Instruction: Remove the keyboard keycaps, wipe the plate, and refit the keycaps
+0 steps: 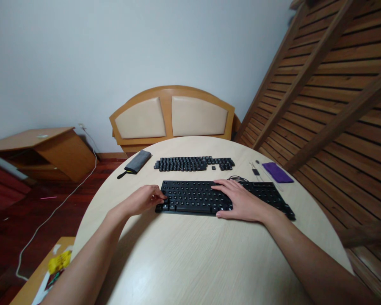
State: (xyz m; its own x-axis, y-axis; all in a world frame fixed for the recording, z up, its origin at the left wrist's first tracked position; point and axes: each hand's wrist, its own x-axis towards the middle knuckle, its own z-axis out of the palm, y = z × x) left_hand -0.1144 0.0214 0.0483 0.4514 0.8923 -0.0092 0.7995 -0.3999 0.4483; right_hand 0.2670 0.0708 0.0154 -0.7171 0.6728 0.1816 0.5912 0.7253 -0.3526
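A black keyboard frame [193, 195] with most of its keycaps off lies on the round pale wood table [190, 262]. My left hand [144, 200] is at the frame's left end, fingers pinched together on a keycap at the lower left corner. My right hand [241, 201] lies flat and open on the frame's right half, holding it down. Behind the frame, the removed black keycaps [193, 163] are laid out in rows in keyboard order.
A grey cloth pouch [137, 162] lies at the back left of the table, a purple cloth [277, 172] and a small keycap tool [255, 171] at the back right. A wooden headboard [172, 116] stands behind; slatted wood leans on the right.
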